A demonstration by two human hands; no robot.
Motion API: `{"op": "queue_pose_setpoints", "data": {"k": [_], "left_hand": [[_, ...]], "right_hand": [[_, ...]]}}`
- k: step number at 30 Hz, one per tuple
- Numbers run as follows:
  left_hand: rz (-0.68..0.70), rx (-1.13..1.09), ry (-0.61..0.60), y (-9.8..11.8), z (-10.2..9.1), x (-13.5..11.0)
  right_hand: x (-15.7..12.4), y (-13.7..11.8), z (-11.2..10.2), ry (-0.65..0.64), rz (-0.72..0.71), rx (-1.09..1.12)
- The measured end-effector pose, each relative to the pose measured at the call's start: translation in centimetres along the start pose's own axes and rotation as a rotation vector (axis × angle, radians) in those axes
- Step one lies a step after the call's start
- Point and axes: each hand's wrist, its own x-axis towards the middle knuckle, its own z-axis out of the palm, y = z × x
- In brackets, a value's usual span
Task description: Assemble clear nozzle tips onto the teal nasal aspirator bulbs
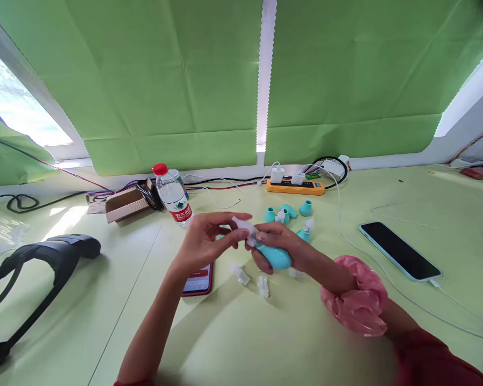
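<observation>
My right hand (279,238) is wrapped round a turquoise squeeze bulb (277,258), its rounded end toward me. At the bulb's other end is a translucent white nozzle (245,227), tilted up to the left. My left hand (209,238) pinches this nozzle between thumb and fingers. On the table below the hands lie small clear plastic pieces (263,287), one (240,274) a little to the left. Behind my right hand stand several turquoise bulb parts (306,208), one of them with a white nozzle (309,224) on top.
A red-cased phone (198,281) lies partly under my left hand. Farther back are a water bottle (174,197), an open cardboard box (126,203) and an orange power strip (295,186). A charging phone (400,251) lies right; a black curved frame (60,257) lies left.
</observation>
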Motion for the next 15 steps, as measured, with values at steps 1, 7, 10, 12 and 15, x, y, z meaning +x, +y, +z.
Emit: {"op": "queue_pose_setpoints", "data": {"k": [1,7,10,12,15], "left_hand": [[0.011,0.016,0.045,-0.2,-0.1,0.2],[0.083,0.372,0.242,-0.6,-2.1,0.8],[0.03,0.76,0.12,-1.9,-1.5,1.4],[-0.057,0.956,-0.094,-3.5,0.3,1.9],[-0.175,1.243,-0.336,-6.7,3.7,2.1]], "right_hand": [[0.0,-0.4,-0.2,0.079,-0.038,-0.128],[0.8,-1.5,-4.4,0.565,-0.283,-1.022],[1.5,-0.5,-6.2,0.579,-0.222,-1.234],[2.0,0.4,-6.7,0.573,-0.092,-1.4],[2.7,1.7,-7.3,0.567,0.1,-1.598]]}}
